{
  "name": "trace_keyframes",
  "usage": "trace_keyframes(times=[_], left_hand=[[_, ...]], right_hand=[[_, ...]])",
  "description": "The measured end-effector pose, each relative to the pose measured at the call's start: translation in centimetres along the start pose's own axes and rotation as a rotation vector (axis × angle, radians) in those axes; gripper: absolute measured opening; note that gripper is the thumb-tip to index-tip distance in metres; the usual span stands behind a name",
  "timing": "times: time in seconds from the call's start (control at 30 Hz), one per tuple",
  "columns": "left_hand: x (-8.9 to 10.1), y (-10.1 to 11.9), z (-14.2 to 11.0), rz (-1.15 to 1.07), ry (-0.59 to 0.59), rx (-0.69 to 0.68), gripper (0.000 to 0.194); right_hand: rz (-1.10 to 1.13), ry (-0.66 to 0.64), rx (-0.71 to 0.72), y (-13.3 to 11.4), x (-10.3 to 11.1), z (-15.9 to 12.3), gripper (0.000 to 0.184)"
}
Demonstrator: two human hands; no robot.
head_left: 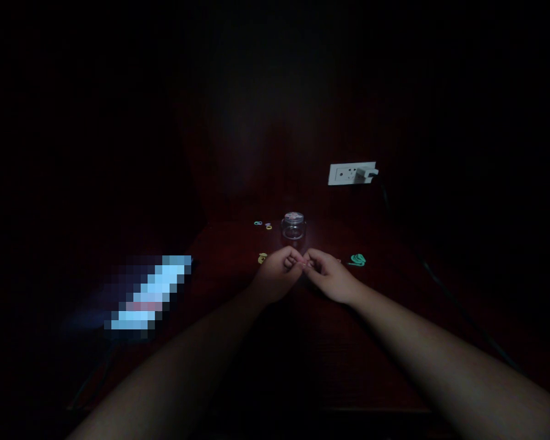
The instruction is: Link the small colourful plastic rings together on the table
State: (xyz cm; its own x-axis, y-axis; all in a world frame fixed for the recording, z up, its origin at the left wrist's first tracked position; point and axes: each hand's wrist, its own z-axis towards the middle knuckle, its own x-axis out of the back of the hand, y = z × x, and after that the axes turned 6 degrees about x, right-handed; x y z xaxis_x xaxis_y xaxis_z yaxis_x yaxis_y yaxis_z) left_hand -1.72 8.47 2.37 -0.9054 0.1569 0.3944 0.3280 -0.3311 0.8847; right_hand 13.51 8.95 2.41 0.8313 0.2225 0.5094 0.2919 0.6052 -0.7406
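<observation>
Green loops (357, 260) lie bunched right of the jar (293, 227); loose loops (269, 227) left of it seem ungathered. Before it, your left hand (278, 274) and right hand (333, 278) pinch closed, contents unclear.

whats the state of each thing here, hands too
Jar: upright, top looks covered
Wall socket: plug inserted
Screen: lit, content blurred
Left hand: fingers curled, grip unclear
Right hand: fingers curled, grip unclear
Green pieces: bunched together
Yellow pieces: partly hidden

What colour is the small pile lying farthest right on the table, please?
The pile is bluish green, seen best in the head view.
</observation>
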Motion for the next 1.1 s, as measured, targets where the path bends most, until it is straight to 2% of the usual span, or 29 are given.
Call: trace_keyframes(times=[0.73, 1.1], left_hand=[[-0.05, -0.19, 0.04, -0.020, -0.021, 0.000, 0.013], [0.14, 0.10, 0.20, 0.000, 0.059, 0.039, 0.015]], right_hand=[[-0.019, -0.003, 0.005, -0.02, 0.01, 0.02, 0.015], [-0.039, 0.033, -0.017, 0.78, 0.05, 0.08, 0.017]])
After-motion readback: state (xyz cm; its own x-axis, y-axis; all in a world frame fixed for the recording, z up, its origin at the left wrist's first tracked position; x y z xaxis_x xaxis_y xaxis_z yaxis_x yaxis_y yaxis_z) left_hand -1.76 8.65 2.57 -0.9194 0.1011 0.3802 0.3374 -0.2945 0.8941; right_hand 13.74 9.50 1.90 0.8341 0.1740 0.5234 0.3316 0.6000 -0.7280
